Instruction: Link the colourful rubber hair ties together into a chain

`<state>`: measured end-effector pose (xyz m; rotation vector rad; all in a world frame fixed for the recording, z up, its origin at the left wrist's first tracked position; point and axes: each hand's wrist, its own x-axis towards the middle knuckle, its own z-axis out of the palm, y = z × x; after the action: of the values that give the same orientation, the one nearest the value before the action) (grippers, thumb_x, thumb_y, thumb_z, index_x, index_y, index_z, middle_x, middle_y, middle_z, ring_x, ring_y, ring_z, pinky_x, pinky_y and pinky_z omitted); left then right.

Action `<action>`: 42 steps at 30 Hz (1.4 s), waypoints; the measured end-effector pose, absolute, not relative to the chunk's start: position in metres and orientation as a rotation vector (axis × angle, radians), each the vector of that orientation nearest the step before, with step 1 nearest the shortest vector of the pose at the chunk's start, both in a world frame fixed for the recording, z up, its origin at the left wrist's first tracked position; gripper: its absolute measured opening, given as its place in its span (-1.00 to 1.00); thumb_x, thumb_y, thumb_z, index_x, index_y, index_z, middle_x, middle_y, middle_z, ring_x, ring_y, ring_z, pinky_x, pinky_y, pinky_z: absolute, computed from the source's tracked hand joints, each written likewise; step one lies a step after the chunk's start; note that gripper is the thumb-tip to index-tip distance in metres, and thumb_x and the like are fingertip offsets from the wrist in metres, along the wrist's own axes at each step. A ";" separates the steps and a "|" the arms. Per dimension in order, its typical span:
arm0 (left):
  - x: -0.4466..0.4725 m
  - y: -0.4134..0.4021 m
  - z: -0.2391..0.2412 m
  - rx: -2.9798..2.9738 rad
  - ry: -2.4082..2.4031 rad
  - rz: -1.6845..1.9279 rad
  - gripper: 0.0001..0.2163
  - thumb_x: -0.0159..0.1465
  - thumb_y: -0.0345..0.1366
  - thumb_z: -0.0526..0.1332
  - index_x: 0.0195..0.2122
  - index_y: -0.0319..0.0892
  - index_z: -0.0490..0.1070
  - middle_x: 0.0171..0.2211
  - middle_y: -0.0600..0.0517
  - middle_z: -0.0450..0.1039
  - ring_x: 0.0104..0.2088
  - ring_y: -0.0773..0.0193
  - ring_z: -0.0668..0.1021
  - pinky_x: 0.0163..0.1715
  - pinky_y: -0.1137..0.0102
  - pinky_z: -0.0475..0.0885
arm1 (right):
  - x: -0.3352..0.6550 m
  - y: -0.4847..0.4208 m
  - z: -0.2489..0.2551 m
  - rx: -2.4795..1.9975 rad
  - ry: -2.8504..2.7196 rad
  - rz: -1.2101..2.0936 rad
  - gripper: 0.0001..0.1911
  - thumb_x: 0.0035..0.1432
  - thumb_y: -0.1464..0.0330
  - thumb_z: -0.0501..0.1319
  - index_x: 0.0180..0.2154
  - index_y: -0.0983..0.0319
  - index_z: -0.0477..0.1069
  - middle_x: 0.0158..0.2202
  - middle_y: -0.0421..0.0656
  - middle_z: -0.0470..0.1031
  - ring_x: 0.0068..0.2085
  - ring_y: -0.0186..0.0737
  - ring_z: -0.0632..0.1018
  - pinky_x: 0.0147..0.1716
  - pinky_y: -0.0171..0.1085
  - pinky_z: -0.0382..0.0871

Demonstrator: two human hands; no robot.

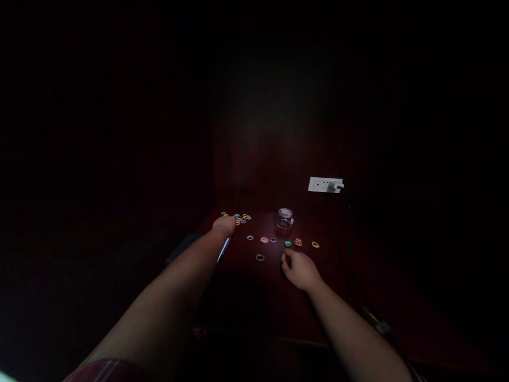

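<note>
At the far left of the dark red table, my left hand (225, 225) reaches to a loose pile of small coloured rings (243, 217), which look like hair ties. Its fingers are mostly hidden behind the back of the hand, so a hold does not show. My right hand (301, 269) rests on the tabletop with loosely bent fingers, thumb and forefinger apart, nothing visible between them. Just beyond it lie a green hair tie (287, 243) and some orange hair ties (298, 242). Pink hair ties (264, 240), a purple one (273, 240) and a blue one (250, 237) continue the row leftward.
A clear small jar (284, 218) stands behind the row. A yellow hair tie (315, 244) lies at right, a dark multicoloured one (260, 258) nearer me. On the back panel is a white socket (325, 184) with a plug. A dark cable (352, 254) runs down the right.
</note>
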<state>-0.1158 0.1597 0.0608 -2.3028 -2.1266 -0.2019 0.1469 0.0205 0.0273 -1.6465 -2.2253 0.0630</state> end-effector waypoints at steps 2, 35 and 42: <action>-0.116 0.154 0.064 -2.301 -2.092 -0.247 -0.74 0.19 -0.28 0.04 -0.16 -0.22 0.40 -0.15 -0.20 0.41 -0.14 0.12 0.46 -0.13 0.35 0.30 | 0.146 0.019 0.030 -1.679 -2.217 0.074 -0.87 0.14 0.36 0.01 -0.36 0.20 0.31 -0.38 -0.18 0.45 -0.34 -0.31 0.44 -0.38 -0.37 0.09; -0.120 0.034 0.075 -2.194 -2.192 -2.575 -0.84 0.13 -0.37 0.15 -0.25 -0.24 0.40 -0.43 0.01 0.44 -0.46 0.46 0.49 -0.46 0.58 0.40 | 0.109 0.055 0.027 -1.724 -2.186 0.044 -0.53 0.11 0.49 -0.04 0.09 0.23 0.20 0.00 0.00 0.39 -0.09 -0.11 0.46 -0.16 -0.26 0.25; -0.107 0.019 0.074 -2.260 -2.238 -2.525 -0.83 0.14 -0.34 0.16 -0.25 -0.25 0.40 -0.42 -0.01 0.43 -0.44 0.45 0.48 -0.46 0.59 0.41 | 0.108 0.049 0.029 -1.671 -2.231 0.002 -0.54 0.09 0.50 -0.05 0.05 0.22 0.24 0.00 -0.03 0.38 -0.11 -0.11 0.47 -0.19 -0.27 0.25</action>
<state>-0.1067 0.0189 0.0742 -2.2605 -2.2379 -2.5252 0.1083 0.0487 0.0289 -1.6708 -2.2310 0.0021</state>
